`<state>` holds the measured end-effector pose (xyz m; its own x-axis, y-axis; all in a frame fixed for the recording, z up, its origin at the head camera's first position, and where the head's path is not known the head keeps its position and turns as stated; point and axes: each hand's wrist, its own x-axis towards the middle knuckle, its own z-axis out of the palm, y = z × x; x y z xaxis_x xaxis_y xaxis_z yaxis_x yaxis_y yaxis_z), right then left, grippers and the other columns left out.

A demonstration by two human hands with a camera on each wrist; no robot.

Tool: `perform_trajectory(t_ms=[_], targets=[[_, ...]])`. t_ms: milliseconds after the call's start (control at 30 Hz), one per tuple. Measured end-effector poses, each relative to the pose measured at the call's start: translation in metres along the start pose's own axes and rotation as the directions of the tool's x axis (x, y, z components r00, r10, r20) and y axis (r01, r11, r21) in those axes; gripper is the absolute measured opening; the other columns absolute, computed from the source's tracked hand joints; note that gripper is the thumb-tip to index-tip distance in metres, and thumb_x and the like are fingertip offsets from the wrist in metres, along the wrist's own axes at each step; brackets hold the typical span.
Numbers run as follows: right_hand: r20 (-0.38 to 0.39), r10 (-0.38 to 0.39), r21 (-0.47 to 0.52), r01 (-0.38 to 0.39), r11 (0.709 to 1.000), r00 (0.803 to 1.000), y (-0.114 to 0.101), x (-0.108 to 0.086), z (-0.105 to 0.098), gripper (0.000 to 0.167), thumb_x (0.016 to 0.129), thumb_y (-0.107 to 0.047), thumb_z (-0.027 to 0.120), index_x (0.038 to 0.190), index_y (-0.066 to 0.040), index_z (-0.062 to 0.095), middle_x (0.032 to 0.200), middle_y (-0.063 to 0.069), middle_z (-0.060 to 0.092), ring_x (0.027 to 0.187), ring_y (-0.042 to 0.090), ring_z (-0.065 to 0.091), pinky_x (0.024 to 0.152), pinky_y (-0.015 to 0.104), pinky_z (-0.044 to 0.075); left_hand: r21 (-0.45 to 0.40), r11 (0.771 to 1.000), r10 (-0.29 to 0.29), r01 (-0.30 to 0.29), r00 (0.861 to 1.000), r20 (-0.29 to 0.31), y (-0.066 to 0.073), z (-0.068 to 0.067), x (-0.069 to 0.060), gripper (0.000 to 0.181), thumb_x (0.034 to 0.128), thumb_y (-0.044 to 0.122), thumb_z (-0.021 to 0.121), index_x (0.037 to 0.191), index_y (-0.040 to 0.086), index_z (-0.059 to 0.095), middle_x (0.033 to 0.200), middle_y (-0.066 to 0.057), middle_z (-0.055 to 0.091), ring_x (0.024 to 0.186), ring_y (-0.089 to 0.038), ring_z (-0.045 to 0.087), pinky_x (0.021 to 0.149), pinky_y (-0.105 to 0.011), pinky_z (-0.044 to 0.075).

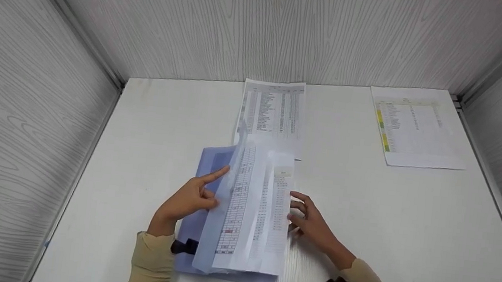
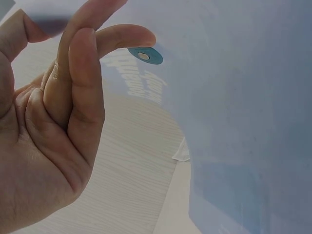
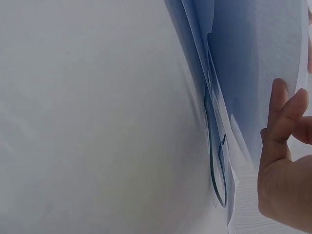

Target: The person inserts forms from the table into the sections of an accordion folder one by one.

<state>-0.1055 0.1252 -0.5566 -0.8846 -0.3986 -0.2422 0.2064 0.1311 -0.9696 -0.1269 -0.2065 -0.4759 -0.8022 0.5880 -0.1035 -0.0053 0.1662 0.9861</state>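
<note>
A translucent blue plastic document folder (image 1: 209, 159) lies at the middle front of the table, its top cover (image 1: 206, 251) lifted at the left. Printed sheets of paper (image 1: 272, 257) lie between its layers. My left hand (image 1: 187, 198) holds the raised cover at its left side; in the left wrist view its fingers are beside a teal snap button (image 2: 146, 55). At the sheets' right edge, my right hand (image 1: 315, 224) pinches paper between thumb and fingers. In the right wrist view several fingertips rest against the back of a raised sheet (image 3: 278, 53).
Behind the folder lies another printed sheet (image 1: 273, 110), its near end covered. A sheet with yellow and green marks (image 1: 417, 131) lies at the back right. Wood-grain panels (image 1: 263, 29) enclose the white table (image 1: 350, 180) at the back and both sides.
</note>
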Motion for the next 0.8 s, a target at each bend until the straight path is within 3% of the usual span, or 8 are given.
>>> perform_trajectory(t_ms=[467, 800], targets=[[-0.011, -0.004, -0.009, 0.004, 1.0, 1.0, 0.004, 0.014, 0.009, 0.063, 0.092, -0.004, 0.055, 0.149, -0.012, 0.029, 0.136, 0.019, 0.051, 0.073, 0.014, 0.064, 0.055, 0.025, 0.047, 0.023, 1.0, 0.006, -0.006, 1.0, -0.013, -0.001, -0.001, 0.0, 0.081, 0.0833, -0.005, 0.058, 0.154, 0.01, 0.022, 0.049, 0.009, 0.035, 0.044, -0.004, 0.026, 0.047, -0.022, 0.026], [0.027, -0.016, -0.009, 0.016, 1.0, 1.0, 0.007, 0.021, 0.016, 0.065, 0.089, -0.002, 0.055, 0.148, -0.006, 0.027, 0.133, 0.022, 0.053, 0.075, 0.012, 0.063, 0.061, 0.025, 0.049, -0.021, 0.999, 0.027, -0.027, 1.0, 0.015, -0.004, -0.002, -0.001, 0.081, 0.0839, -0.004, 0.057, 0.154, 0.007, 0.019, 0.049, 0.009, 0.038, 0.042, -0.002, 0.027, 0.045, -0.025, 0.026]])
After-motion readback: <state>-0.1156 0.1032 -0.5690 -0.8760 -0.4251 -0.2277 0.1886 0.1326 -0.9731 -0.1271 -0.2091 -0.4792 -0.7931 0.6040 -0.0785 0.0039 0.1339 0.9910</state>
